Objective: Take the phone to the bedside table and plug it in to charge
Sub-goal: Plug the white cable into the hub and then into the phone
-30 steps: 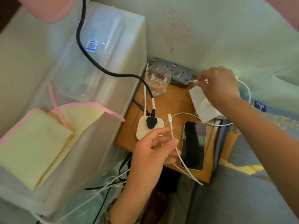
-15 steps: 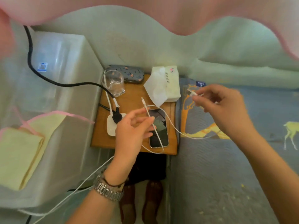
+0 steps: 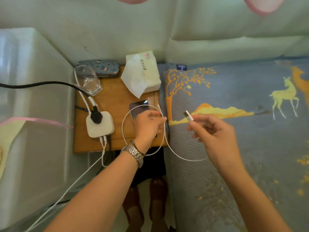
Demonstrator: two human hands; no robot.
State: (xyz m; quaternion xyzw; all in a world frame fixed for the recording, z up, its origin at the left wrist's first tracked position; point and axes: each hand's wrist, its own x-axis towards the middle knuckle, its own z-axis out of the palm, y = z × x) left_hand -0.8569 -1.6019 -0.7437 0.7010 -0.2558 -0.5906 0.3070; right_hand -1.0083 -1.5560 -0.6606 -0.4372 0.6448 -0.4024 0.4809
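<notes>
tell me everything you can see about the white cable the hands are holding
The white charging cable is thin, smooth and flexible, plastic-looking. The right hand pinches its broad white USB plug with a metal tip, pointing up-left over the bed. The left hand holds the other end, whose slim connector points up beside the phone. Between them it curls in a loop over the wooden bedside table and sags in an arc below. Neither end is plugged in.
</notes>
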